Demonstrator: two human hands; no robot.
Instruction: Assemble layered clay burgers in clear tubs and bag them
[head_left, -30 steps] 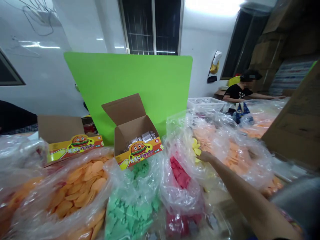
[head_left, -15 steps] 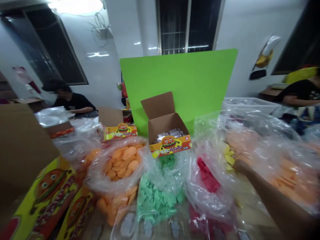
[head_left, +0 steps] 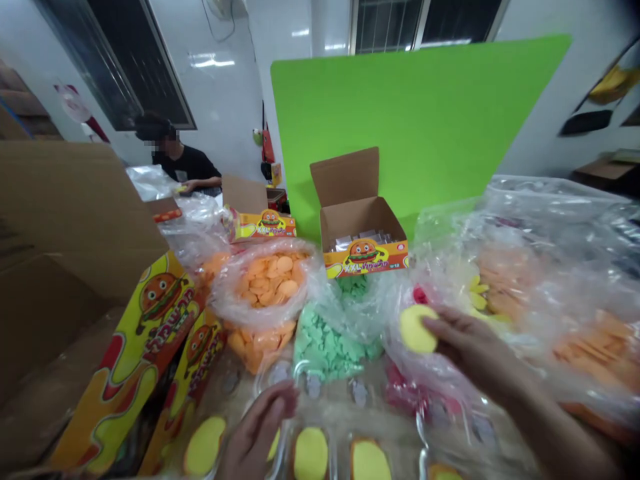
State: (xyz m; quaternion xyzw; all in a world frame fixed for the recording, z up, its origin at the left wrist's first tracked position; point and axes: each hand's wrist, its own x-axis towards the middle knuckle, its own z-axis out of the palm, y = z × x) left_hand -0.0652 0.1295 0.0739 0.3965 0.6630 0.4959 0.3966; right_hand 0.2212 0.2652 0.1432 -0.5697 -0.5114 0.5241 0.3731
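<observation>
My right hand pinches a flat round yellow foam-like disc by its right edge, above the plastic bag of red pieces. Low in the head view, my left hand hangs over the row of clear plastic trays, fingers stretched to the right and nothing seen in them. Part of a yellow piece shows beside it. Other yellow pieces lie in the trays along the bottom edge. Between my hands are green pieces in an open bag.
An open bag of orange discs sits left of centre. Behind stand an open printed box with silvery packets and a green board. Large cartons line the left. More bags crowd the right. A person sits at back left.
My right hand has moved left from the yellow pieces at the right and now carries a yellow disc. My left hand has come into view. The camera has tilted down, showing the trays.
</observation>
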